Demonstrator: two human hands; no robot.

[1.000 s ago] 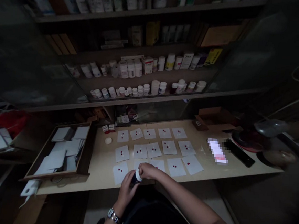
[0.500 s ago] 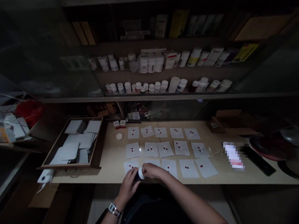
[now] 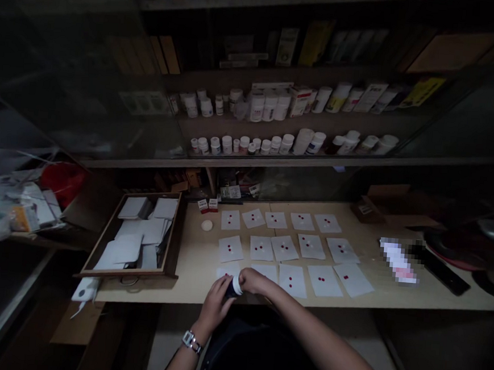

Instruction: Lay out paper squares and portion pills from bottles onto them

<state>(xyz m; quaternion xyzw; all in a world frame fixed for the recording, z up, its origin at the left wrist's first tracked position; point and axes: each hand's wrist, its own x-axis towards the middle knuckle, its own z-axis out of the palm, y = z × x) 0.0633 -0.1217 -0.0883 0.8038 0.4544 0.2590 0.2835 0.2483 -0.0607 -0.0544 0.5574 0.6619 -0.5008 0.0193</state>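
My left hand [image 3: 215,301] is wrapped round a dark blue pill bottle [image 3: 230,290], which is tilted to the right just over the table's front edge. At its upper end is a white cap [image 3: 237,285], with the closed fingers of my right hand [image 3: 253,281] against its right side. Beyond my hands, square white papers [image 3: 262,253] lie in three rows, partly covered by my hands at the front. Small red pills [image 3: 320,279] lie on the papers, and some farther sheets also hold pale pills [image 3: 308,244].
On the left, an open drawer [image 3: 173,242] holds stacks of white paper. A loose white lid [image 3: 207,225] and two small boxes [image 3: 208,205] lie near it. At right are a phone [image 3: 441,271] and an open carton [image 3: 393,205]. Bottle-filled shelves [image 3: 240,160] stand behind.
The view has shifted, so the scene sits a little farther right. Both hands stay together at the bottle, with slightly more of its dark side showing.
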